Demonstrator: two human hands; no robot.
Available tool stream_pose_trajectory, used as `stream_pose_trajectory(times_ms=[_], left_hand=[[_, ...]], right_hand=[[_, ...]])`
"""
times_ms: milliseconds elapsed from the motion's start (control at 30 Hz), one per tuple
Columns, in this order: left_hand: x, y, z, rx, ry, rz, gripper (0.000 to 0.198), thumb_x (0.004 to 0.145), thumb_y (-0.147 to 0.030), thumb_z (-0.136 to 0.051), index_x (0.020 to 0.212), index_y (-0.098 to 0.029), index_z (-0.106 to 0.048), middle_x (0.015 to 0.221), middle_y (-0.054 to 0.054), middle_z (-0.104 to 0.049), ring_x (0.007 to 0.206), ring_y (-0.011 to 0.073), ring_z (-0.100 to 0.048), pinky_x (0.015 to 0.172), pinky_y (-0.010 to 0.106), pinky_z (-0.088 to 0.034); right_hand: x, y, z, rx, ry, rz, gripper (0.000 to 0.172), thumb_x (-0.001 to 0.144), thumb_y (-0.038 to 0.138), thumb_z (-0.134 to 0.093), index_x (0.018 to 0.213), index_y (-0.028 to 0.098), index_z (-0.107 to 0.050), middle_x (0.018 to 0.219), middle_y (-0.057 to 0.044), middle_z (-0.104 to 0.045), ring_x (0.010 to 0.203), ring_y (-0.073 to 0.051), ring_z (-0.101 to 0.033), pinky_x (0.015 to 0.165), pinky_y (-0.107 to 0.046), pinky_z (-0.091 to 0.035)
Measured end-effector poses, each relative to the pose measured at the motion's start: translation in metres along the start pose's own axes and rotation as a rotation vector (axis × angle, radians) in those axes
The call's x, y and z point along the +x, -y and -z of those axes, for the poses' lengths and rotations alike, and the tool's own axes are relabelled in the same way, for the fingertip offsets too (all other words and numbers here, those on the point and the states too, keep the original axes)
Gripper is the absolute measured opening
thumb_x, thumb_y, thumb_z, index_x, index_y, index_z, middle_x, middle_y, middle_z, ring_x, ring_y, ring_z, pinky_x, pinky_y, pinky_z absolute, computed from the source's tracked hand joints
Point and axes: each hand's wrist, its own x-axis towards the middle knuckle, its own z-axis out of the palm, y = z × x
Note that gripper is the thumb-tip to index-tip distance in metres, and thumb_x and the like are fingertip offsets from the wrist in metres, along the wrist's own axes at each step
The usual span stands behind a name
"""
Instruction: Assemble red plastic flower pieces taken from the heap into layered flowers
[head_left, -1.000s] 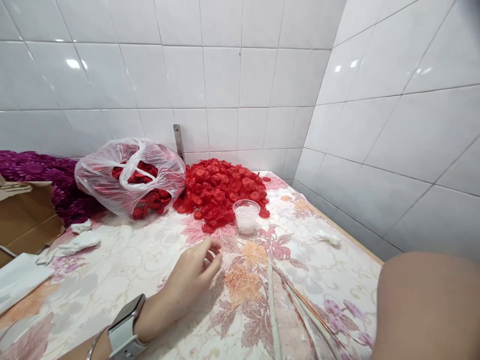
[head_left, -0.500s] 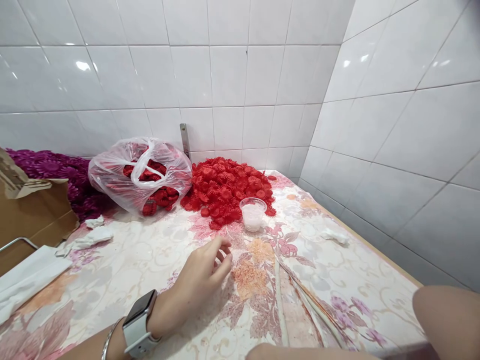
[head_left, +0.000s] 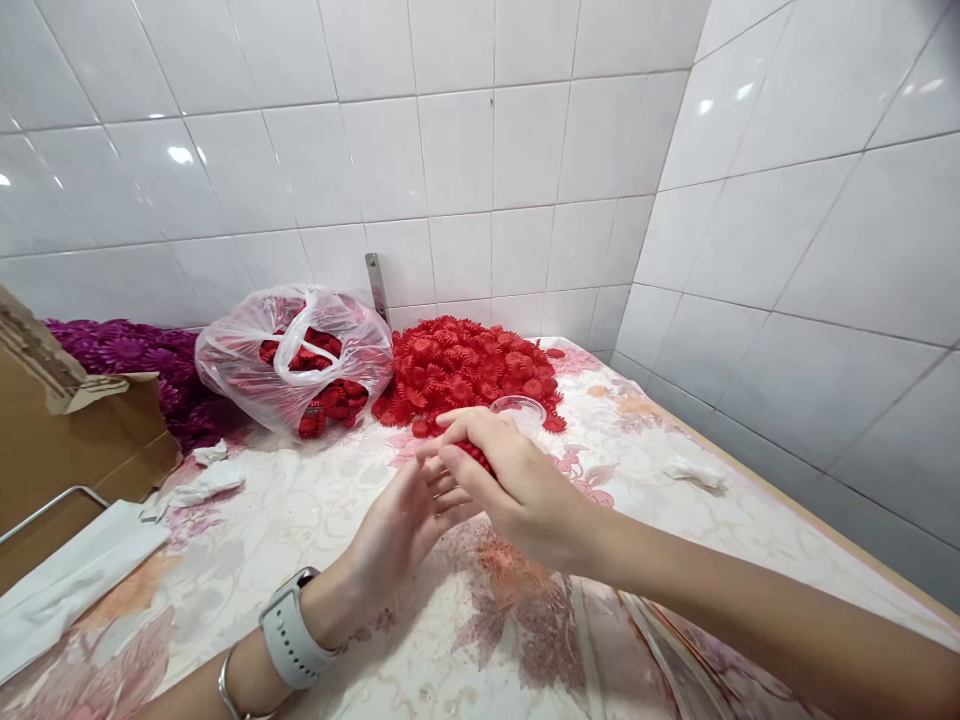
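My right hand (head_left: 517, 485) reaches in from the right, its fingers curved around a red artificial flower head (head_left: 475, 456) that shows between thumb and fingers. My left hand (head_left: 409, 515), with a watch and a bracelet on the wrist, meets it from the left, palm turned up and fingers stretched out under the right hand. Its fingertips are partly hidden there. Just behind the hands lies a heap of red flower heads (head_left: 472, 365). A clear plastic cup (head_left: 519, 408) stands at the heap's front edge, mostly covered by my right hand.
A plastic bag (head_left: 225, 345) of red flowers sits left of the heap, beside purple flowers (head_left: 124, 350) and a cardboard box (head_left: 82, 450). Crumpled white tissues (head_left: 210, 485) lie on the flowered tablecloth (head_left: 300, 540). Thin stems (head_left: 660, 650) lie under my right forearm. Tiled walls border the table.
My right hand has come in from the lower right edge to meet the left, with a red flower head now in it. My left hand has turned its palm up.
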Motion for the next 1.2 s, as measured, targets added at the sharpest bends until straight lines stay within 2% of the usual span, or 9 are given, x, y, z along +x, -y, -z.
stream_pose_trajectory(times_ms=[67,133,300,333,467,633,867,1000,1200], left_hand=[[0.003,-0.004,0.001,-0.110,-0.037,0.034,0.033,0.080,-0.042,-0.050,0.099,-0.016,-0.060,0.109,0.009,-0.061,0.104,0.0246,-0.054,0.091,0.037,-0.041],[0.002,-0.007,0.001,-0.072,-0.075,0.041,0.027,0.077,-0.032,-0.058,0.099,-0.016,-0.061,0.113,0.009,-0.059,0.105,0.0240,-0.053,0.090,0.037,-0.042],[-0.002,-0.004,0.004,0.115,-0.166,0.039,0.011,0.071,-0.015,-0.065,0.082,-0.014,-0.065,0.091,0.004,-0.065,0.087,0.0165,-0.059,0.083,0.028,-0.045],[-0.002,-0.003,0.005,0.130,-0.189,0.048,0.007,0.070,-0.016,-0.065,0.077,-0.014,-0.065,0.085,0.003,-0.065,0.083,0.0150,-0.059,0.082,0.026,-0.046],[0.000,-0.001,0.012,0.119,-0.223,0.074,0.005,0.068,-0.015,-0.066,0.073,-0.015,-0.066,0.083,0.001,-0.065,0.081,0.0128,-0.059,0.082,0.025,-0.046],[0.004,0.001,0.016,0.022,-0.134,0.121,0.011,0.074,-0.019,-0.059,0.081,-0.014,-0.067,0.093,0.005,-0.068,0.092,0.0164,-0.059,0.088,0.028,-0.044],[0.002,-0.002,0.010,-0.001,-0.145,0.173,0.020,0.078,-0.017,-0.050,0.088,-0.014,-0.068,0.101,0.007,-0.067,0.097,0.0173,-0.057,0.088,0.028,-0.044],[0.001,-0.004,0.007,0.026,-0.056,0.149,0.020,0.079,-0.016,-0.050,0.089,-0.013,-0.067,0.100,0.007,-0.067,0.102,0.0180,-0.055,0.092,0.028,-0.041],[0.000,0.000,0.007,0.034,-0.068,0.135,0.021,0.081,-0.015,-0.048,0.091,-0.012,-0.067,0.097,0.007,-0.067,0.094,0.0161,-0.058,0.093,0.030,-0.040]], right_hand=[[0.005,-0.018,-0.008,-0.055,-0.013,0.050,0.025,0.091,0.024,-0.031,0.080,0.018,-0.052,0.104,-0.008,-0.056,0.106,-0.019,-0.045,0.091,-0.037,-0.035],[0.010,-0.032,-0.008,-0.088,0.024,0.046,0.026,0.092,0.023,-0.030,0.082,0.017,-0.054,0.104,-0.008,-0.058,0.102,-0.017,-0.049,0.088,-0.033,-0.038],[0.041,-0.050,0.033,-0.457,0.091,-0.058,0.018,0.086,0.021,-0.042,0.095,0.015,-0.057,0.092,-0.006,-0.063,0.080,-0.015,-0.057,0.067,-0.026,-0.042],[0.050,-0.052,0.043,-0.631,0.186,-0.164,0.018,0.083,0.016,-0.043,0.089,0.016,-0.059,0.088,-0.005,-0.063,0.078,-0.015,-0.058,0.066,-0.026,-0.041],[0.072,-0.064,0.058,-0.738,0.473,-0.296,0.022,0.068,0.007,-0.055,0.048,0.016,-0.055,0.048,0.000,-0.051,0.049,-0.013,-0.050,0.047,-0.025,-0.031],[0.077,-0.067,0.047,-0.773,0.670,-0.340,0.028,0.072,0.016,-0.058,0.046,0.016,-0.049,0.043,0.006,-0.043,0.042,-0.007,-0.038,0.044,-0.021,-0.030],[0.087,-0.046,0.067,-0.729,0.555,-0.244,0.012,0.064,0.012,-0.059,0.055,0.019,-0.064,0.053,0.001,-0.058,0.051,-0.012,-0.051,0.048,-0.023,-0.034],[0.072,-0.029,0.044,-0.433,0.501,-0.063,0.013,0.065,0.013,-0.057,0.070,0.020,-0.068,0.070,0.001,-0.067,0.064,-0.013,-0.059,0.054,-0.021,-0.041],[0.041,-0.025,0.014,-0.356,0.489,-0.087,0.022,0.068,0.006,-0.052,0.075,0.017,-0.069,0.070,0.000,-0.068,0.064,-0.011,-0.060,0.057,-0.019,-0.042]])
